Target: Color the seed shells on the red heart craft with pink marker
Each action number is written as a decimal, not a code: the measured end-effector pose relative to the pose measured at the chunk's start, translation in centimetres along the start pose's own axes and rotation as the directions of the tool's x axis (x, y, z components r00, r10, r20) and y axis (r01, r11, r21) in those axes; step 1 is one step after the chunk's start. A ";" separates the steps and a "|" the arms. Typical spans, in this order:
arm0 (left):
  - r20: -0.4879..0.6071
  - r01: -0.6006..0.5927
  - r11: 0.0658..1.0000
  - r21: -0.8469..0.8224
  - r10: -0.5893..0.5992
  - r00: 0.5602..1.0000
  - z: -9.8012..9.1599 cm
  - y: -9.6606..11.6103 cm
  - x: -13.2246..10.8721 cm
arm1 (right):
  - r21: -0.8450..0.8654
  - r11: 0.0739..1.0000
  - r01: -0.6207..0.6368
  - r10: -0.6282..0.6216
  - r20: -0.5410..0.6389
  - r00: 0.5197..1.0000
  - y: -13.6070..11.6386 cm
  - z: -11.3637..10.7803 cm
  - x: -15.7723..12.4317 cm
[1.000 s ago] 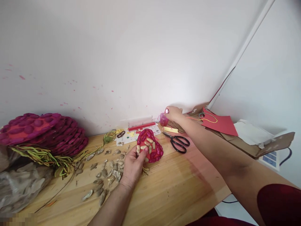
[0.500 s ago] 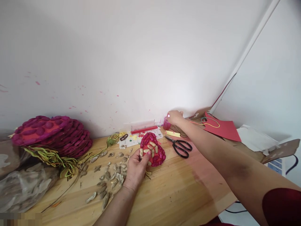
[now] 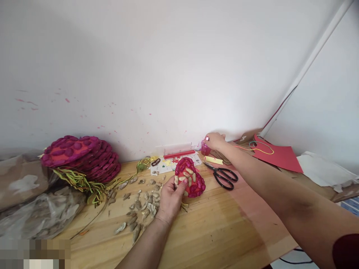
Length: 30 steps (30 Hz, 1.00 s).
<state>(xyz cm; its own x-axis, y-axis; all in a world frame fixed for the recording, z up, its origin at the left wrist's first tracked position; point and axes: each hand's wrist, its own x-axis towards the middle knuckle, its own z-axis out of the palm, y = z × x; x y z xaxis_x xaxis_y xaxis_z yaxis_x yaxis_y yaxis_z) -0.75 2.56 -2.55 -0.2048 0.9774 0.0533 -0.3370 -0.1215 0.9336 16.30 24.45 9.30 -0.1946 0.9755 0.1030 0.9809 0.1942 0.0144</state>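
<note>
My left hand (image 3: 172,196) grips a red card piece (image 3: 193,181) between thumb and fingers. Peanut shells cover its face: those round the rim are painted magenta, while several near my thumb are bare and tan. Out by the wall, my right hand (image 3: 215,141) is closed at a small clear cup of magenta paint (image 3: 205,149); whatever its fingers hold is hidden. Black-handled scissors (image 3: 224,176) lie between the two hands. Beside them is a yellow strip (image 3: 213,160).
Loose peanut shells (image 3: 144,205) are scattered left of my left hand. A stack of magenta shell-covered pieces (image 3: 81,157) with yellow-green cords (image 3: 81,183) stands far left, beside plastic bags (image 3: 42,213). Red card (image 3: 280,153) lies right, and a white sheet with small stars (image 3: 171,162) lies at the back.
The view has shifted slightly left, so things appear further right. My left hand still holds the card piece, and my right hand stays at the paint cup.
</note>
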 end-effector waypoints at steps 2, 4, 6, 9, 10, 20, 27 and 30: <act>-0.017 0.010 0.999 -0.034 -0.011 1.000 0.1 0.2 0.0 | 0.003 1.000 -0.003 0.003 0.012 1.000 -0.1 -0.1 -0.1; -0.024 0.016 0.996 -0.086 -0.018 1.000 0.2 0.4 -0.1 | 0.008 1.000 -0.009 0.009 0.025 1.000 -0.1 -0.2 -0.2; -0.029 0.012 0.992 -0.129 -0.016 0.999 0.4 0.8 -0.1 | 0.016 1.000 -0.015 0.015 0.030 0.999 -0.2 -0.5 -0.4; -0.077 0.009 0.994 -0.112 -0.018 0.997 0.6 1.2 -0.2 | 0.025 0.999 -0.026 0.025 0.036 0.999 -0.3 -0.8 -0.6; -0.093 0.012 0.996 -0.091 -0.020 0.995 0.7 1.3 -0.3 | 0.029 0.999 -0.032 0.031 0.038 0.999 -0.4 -0.9 -0.6; -0.075 0.047 0.997 -0.055 -0.051 0.996 0.9 1.4 -0.5 | 0.065 0.997 -0.034 0.031 0.048 0.998 -0.6 -0.7 -0.2; -0.013 0.008 0.996 -0.093 -0.009 1.000 0.3 0.7 -0.1 | 0.137 0.989 -0.046 0.049 -0.017 0.999 -0.2 -0.2 -0.1; -0.016 0.001 0.994 -0.111 -0.002 1.000 0.2 0.6 -0.1 | 0.212 0.974 -0.080 0.098 -0.078 0.992 0.7 -0.9 -0.5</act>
<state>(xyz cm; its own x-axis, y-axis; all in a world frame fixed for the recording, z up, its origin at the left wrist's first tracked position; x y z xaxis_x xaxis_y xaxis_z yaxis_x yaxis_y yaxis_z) -0.75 2.47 -1.95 -0.2188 0.9747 0.0453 -0.4375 -0.1395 0.8883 17.09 24.01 10.17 -0.0963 0.9786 0.1816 0.9696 0.1335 -0.2049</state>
